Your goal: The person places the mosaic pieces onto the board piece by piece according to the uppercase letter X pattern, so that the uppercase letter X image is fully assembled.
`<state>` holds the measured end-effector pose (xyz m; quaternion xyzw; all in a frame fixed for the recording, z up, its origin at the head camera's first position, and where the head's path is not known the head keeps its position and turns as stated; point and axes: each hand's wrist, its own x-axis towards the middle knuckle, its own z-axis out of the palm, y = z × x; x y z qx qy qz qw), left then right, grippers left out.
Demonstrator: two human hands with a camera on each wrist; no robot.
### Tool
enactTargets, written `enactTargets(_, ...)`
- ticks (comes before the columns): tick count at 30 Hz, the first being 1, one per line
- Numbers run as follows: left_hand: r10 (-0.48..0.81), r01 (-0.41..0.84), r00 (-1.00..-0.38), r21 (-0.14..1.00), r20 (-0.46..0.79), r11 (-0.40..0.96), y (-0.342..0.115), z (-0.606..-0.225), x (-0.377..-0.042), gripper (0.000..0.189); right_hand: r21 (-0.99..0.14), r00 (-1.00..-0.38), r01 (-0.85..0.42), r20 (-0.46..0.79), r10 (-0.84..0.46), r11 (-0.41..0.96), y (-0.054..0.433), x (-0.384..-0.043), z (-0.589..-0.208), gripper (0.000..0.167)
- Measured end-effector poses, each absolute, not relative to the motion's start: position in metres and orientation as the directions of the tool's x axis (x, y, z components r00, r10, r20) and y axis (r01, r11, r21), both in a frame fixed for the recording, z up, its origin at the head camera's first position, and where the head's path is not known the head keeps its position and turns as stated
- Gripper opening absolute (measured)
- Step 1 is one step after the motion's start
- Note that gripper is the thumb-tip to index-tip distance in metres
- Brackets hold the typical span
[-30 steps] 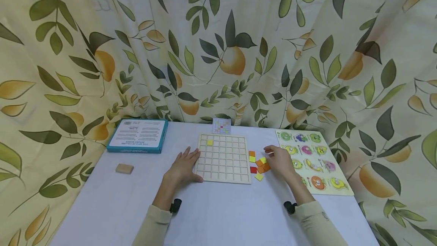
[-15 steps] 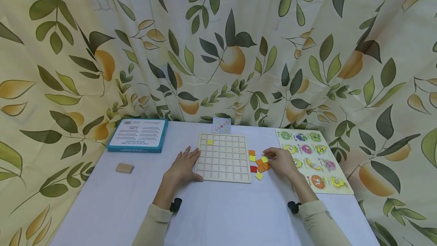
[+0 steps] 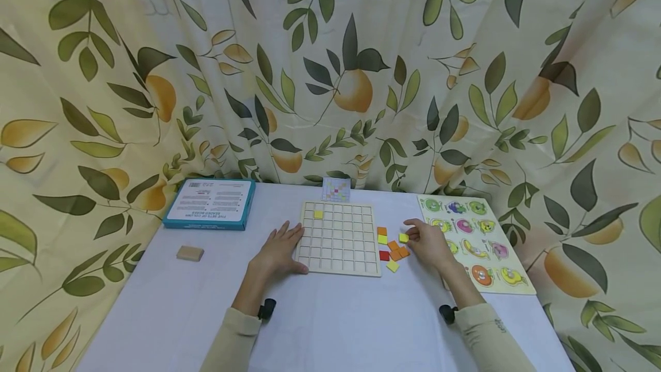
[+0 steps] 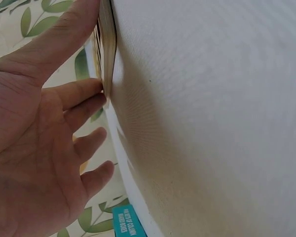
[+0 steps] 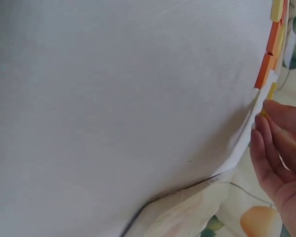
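Note:
A pale wooden grid board lies mid-table, with one yellow square tile in an upper-left cell. My left hand rests against the board's left edge, fingers spread. In the left wrist view, the thumb and two fingers touch the board's side. To the right of the board, my right hand pinches a yellow tile between thumb and fingertips; the right wrist view shows its edge. Beside that hand lie orange tiles, a red tile and more yellow tiles.
A small patterned card stands behind the board. On the right lies a fruit picture board, partly under the right arm. A teal-edged box and a small wooden block are on the left. A patterned curtain hangs behind the table.
My right hand has drawn slightly right, bringing the yellow tile away from the orange ones it lay against. The left hand stays at the board's edge.

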<state>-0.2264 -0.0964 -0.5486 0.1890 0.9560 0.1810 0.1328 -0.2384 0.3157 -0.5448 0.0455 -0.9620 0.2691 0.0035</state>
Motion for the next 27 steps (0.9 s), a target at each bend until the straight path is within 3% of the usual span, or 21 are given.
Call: enactTargets(27, 0.386, 0.277, -0.898, 0.412, -0.210, 0.868, -0.094, -0.545, -0.228, 0.112, -0.626, -0.978, -0.204, 0.168, -0.125, 0.752, 0.240, -0.263, -0.526, 0.050)
